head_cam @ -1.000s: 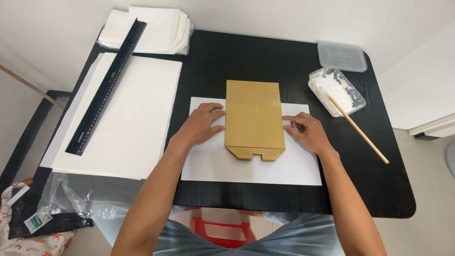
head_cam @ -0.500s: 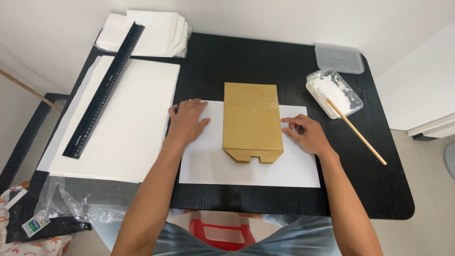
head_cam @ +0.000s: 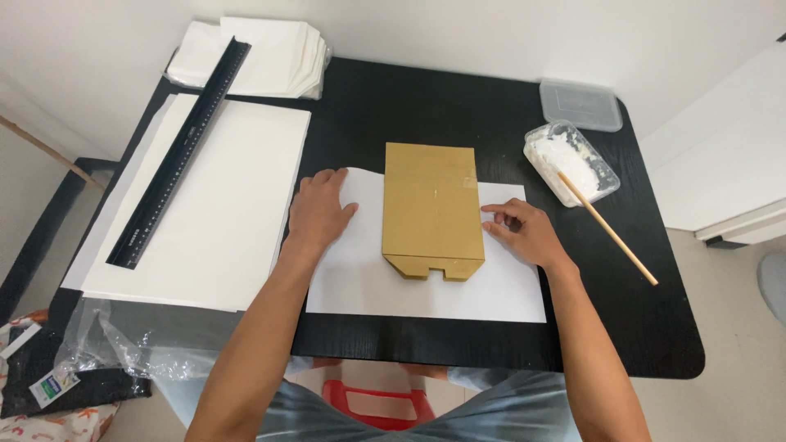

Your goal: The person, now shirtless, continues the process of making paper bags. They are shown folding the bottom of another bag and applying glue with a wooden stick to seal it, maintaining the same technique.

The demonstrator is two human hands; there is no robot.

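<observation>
We look down on a black table (head_cam: 458, 106) that fills most of the view. Largest on it is a stack of big white sheets (head_cam: 221, 221) at 9 o'clock from the centre, with a long black ruler (head_cam: 176, 155) lying diagonally across its left part, and a pile of folded white paper (head_cam: 270, 57) at 11 o'clock, touching the ruler's far end. In the middle lies a single white sheet (head_cam: 426, 290), and on it, centred, rests a flat brown cardboard piece (head_cam: 431, 209) with a notched edge toward 6 o'clock. Our left hand (head_cam: 319, 209) sits at 9 o'clock of the cardboard, just beside it but apart from it, palm down with fingers loosely spread on the white sheet, whose far-left corner looks lifted and curled beside the fingertips; it grips nothing that we can see. Our right hand (head_cam: 524, 229) lies at 3 o'clock of the cardboard, fingers bent and pointing at its right edge, the tips touching or almost touching that edge; we cannot tell which. At 2 o'clock stands a clear plastic tub of white paste (head_cam: 569, 160), a thin wooden stick (head_cam: 610, 229) leaning out of it toward 4 o'clock, and the tub's clear lid (head_cam: 581, 102) lies just beyond at 1 o'clock.
</observation>
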